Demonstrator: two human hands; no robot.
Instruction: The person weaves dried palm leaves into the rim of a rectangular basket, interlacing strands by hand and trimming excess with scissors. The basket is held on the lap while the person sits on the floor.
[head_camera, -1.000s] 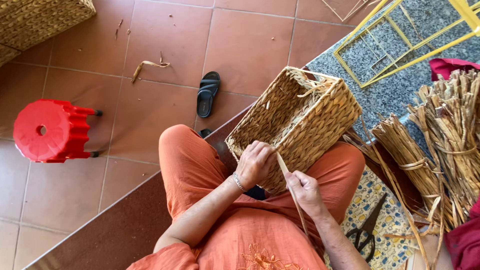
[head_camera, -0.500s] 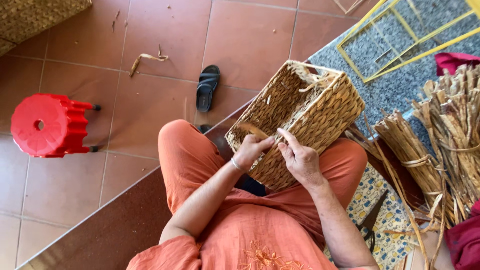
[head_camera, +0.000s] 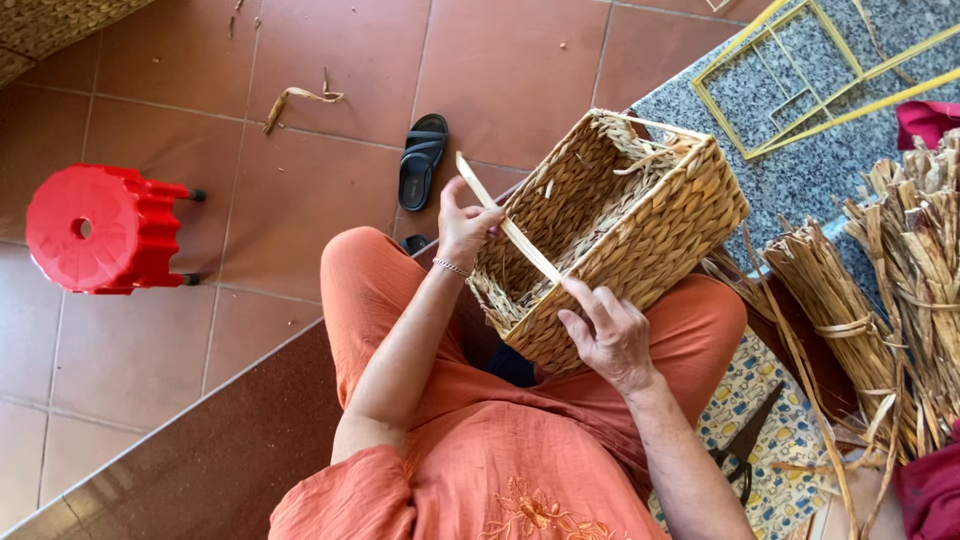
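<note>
Bright, soft daylight everywhere — shadows are faint, nothing glares, and the whole picture looks sharp, barely any blur.

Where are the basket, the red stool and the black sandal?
basket (head_camera: 655, 215): head view, on its woven outer side wall.
red stool (head_camera: 95, 225): head view, on its round seat.
black sandal (head_camera: 422, 160): head view, on its strap.

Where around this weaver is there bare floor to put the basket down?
Bare tiles lie between the red stool and the black sandal, and beyond the sandal toward the dry scrap. The other side is crowded: reed bundles, scissors, yellow frames. The basket fills the lap.
</note>
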